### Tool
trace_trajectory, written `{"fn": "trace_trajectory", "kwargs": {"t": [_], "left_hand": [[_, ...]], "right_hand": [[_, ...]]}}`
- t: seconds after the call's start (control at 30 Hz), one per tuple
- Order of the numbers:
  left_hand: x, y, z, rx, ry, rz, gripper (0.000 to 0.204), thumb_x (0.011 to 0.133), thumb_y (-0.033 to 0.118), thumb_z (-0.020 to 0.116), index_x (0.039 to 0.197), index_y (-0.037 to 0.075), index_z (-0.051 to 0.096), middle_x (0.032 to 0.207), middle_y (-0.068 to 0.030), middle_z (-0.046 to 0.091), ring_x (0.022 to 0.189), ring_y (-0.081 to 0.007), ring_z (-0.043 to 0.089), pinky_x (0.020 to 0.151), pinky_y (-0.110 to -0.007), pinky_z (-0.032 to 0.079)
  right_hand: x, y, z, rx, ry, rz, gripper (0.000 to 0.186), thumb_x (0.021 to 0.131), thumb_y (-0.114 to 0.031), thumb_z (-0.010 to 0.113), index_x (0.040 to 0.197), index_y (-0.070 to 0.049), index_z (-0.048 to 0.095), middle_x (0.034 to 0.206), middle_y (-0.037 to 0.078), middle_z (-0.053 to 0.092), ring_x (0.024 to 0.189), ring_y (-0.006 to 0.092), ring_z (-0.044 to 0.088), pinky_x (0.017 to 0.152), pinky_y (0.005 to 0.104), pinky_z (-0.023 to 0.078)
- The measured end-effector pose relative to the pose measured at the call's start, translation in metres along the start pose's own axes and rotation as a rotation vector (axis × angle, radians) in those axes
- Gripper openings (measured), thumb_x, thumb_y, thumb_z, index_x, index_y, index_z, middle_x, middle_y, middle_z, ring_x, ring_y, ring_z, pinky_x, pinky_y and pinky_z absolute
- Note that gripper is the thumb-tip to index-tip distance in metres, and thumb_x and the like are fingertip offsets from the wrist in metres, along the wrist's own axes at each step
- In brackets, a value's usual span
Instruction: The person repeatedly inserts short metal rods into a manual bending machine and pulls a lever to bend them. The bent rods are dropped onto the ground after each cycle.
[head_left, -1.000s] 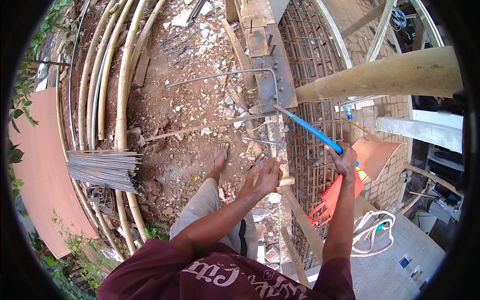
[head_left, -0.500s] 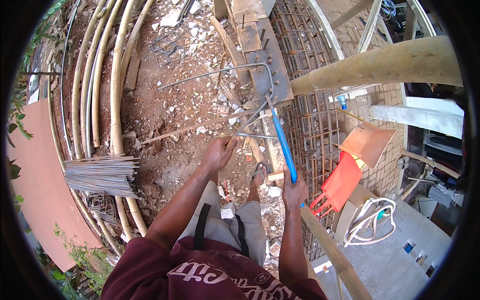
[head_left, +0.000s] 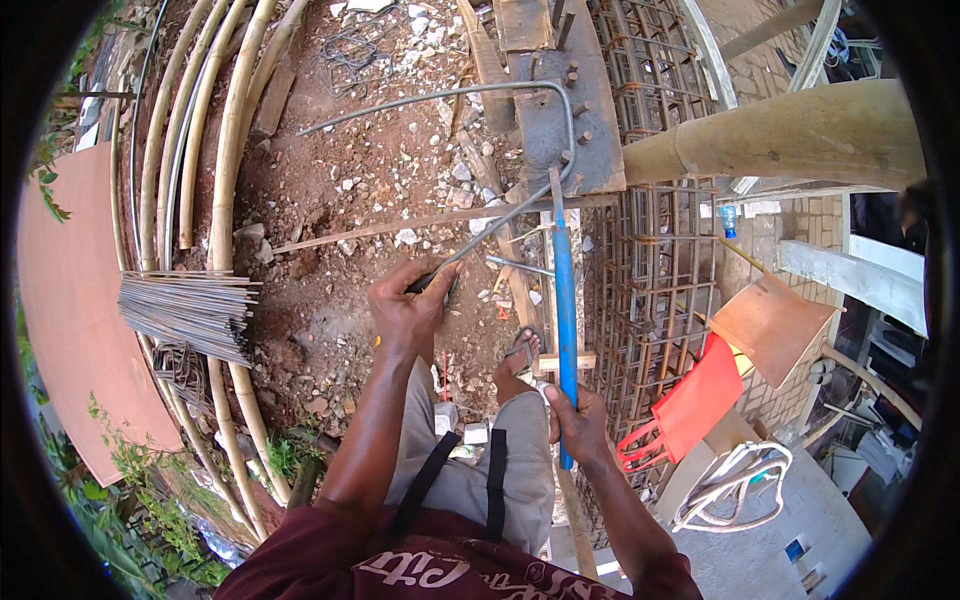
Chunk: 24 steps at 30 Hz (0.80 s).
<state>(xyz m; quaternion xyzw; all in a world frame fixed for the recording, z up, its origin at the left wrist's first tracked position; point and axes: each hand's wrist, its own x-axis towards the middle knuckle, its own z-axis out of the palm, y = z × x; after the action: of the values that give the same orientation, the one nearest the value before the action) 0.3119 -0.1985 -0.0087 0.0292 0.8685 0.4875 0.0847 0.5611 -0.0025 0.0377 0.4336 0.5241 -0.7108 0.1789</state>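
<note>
My left hand point(head_left: 408, 305) is closed around the lower end of a thin steel rod point(head_left: 430, 98), with something dark in its grasp that I cannot make out. The rod runs up to a metal plate with short pegs point(head_left: 545, 135), turns a rounded corner there and stretches back to the left, making an open hooked shape. My right hand point(head_left: 578, 425) grips a blue-handled bar point(head_left: 565, 310) near its lower end. The bar's bare metal tip meets the rod beside the lowest pegs. Below the plate lies a short metal piece point(head_left: 520, 266).
Rusty rebar cages point(head_left: 650, 270) stand right of the plate, under a thick bamboo pole point(head_left: 770, 135). Long bamboo poles point(head_left: 228, 200) and a bundle of cut rods point(head_left: 190, 310) lie left. A red bag point(head_left: 690, 400) hangs at the right. Rubble point(head_left: 345, 215) covers the ground.
The blue-handled bar has swung from slanting to nearly straight up and down. My right hand has shifted lower along with it. My left hand still holds the rod's end.
</note>
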Motion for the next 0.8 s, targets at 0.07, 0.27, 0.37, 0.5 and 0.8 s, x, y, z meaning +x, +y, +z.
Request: {"fn": "trace_trajectory", "kwargs": {"t": [0.07,0.27,0.37,0.5,0.8], "left_hand": [[0.013,0.002,-0.005,-0.013,-0.052,0.019,0.020,0.085,0.014,0.092,0.101,0.001,0.086,0.089,-0.0105,0.081,0.076,-0.0148,0.074,0.071,-0.030,0.058],[0.084,0.005,-0.033,-0.014,-0.176,0.314,0.021,0.080,0.010,0.094,0.098,0.003,0.087,0.082,-0.0098,0.080,0.068,-0.0135,0.071,0.062,-0.028,0.053],[0.130,-0.005,-0.046,0.187,-0.180,0.313,0.022,0.079,0.014,0.095,0.097,0.004,0.087,0.081,-0.0082,0.080,0.067,-0.0139,0.071,0.061,-0.030,0.054],[0.122,0.014,-0.037,0.386,-0.280,0.206,0.046,0.077,0.020,0.097,0.120,0.009,0.082,0.112,-0.0103,0.079,0.098,-0.0206,0.074,0.083,-0.036,0.057],[0.162,0.048,0.028,0.502,-0.102,0.644,0.104,0.075,0.020,0.075,0.166,-0.003,0.032,0.172,-0.0262,0.034,0.162,-0.0436,0.028,0.135,-0.055,0.020]], "right_hand": [[-0.002,-0.001,0.012,-0.003,0.046,-0.043,0.041,0.106,-0.035,0.072,0.080,-0.006,0.060,0.056,0.001,0.056,0.046,0.0085,0.054,0.045,0.0273,0.043],[0.017,-0.017,0.117,0.174,0.109,-0.111,0.041,0.109,-0.031,0.064,0.079,-0.006,0.054,0.055,0.004,0.054,0.045,0.0130,0.054,0.045,0.0297,0.046],[0.039,0.000,0.190,0.413,0.014,-0.137,0.041,0.110,-0.030,0.061,0.077,-0.008,0.048,0.052,0.005,0.050,0.043,0.0145,0.050,0.044,0.0304,0.043],[0.038,0.014,0.202,0.434,0.049,-0.169,0.042,0.111,-0.030,0.060,0.076,-0.009,0.047,0.051,0.006,0.050,0.043,0.0152,0.050,0.044,0.0309,0.042],[0.034,-0.005,0.198,0.431,0.102,-0.092,0.042,0.109,-0.030,0.060,0.074,-0.008,0.051,0.054,0.003,0.052,0.045,0.0125,0.050,0.048,0.0286,0.044]]}}
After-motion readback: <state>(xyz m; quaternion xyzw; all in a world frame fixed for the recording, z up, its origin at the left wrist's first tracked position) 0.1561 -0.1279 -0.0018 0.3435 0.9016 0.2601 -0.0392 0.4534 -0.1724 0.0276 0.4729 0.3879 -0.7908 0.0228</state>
